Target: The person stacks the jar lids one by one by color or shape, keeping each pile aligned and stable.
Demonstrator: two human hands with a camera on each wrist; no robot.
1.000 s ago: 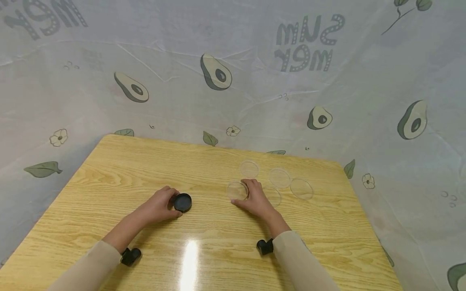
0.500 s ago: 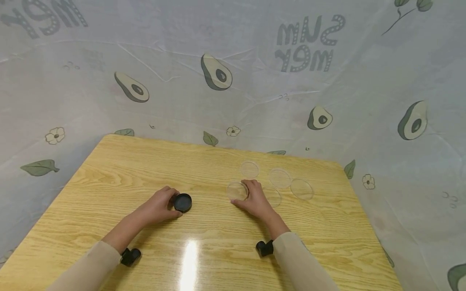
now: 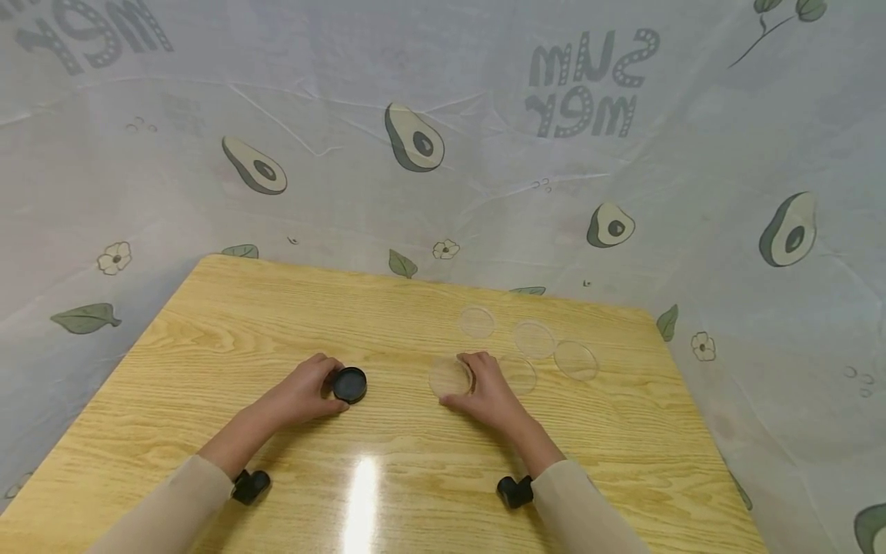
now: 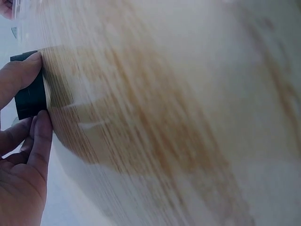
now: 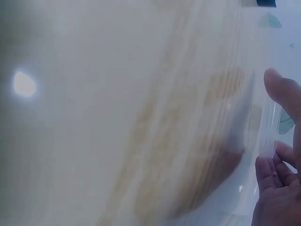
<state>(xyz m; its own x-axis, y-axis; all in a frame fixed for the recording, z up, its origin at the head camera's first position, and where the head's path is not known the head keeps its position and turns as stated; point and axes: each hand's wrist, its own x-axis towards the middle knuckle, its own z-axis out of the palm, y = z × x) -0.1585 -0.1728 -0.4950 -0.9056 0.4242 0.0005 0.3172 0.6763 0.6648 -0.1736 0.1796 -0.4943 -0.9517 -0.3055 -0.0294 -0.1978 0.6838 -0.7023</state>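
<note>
In the head view my left hand (image 3: 304, 394) grips a black round lid (image 3: 349, 385) by its side, left of the table's middle. Its raised rim surrounds a recessed face. The left wrist view shows thumb and fingers on opposite edges of the black lid (image 4: 33, 96). To the right, my right hand (image 3: 490, 394) holds a clear petri dish (image 3: 448, 378) by its rim between thumb and fingers. Only the transparent side wall of that petri dish (image 5: 267, 136) shows in the right wrist view. Another clear petri dish (image 3: 521, 375) lies just right of the hand.
Further clear round dishes lie beyond the right hand: one at the back (image 3: 477, 322), one right of it (image 3: 534, 339) and a rightmost dish (image 3: 576, 360). The wooden table (image 3: 291, 315) ends at a patterned curtain (image 3: 332, 200). A bright reflection crosses the near tabletop.
My right hand has drawn the petri dish slightly nearer to me, away from the dish at the back. The left hand and black lid have stayed in place.
</note>
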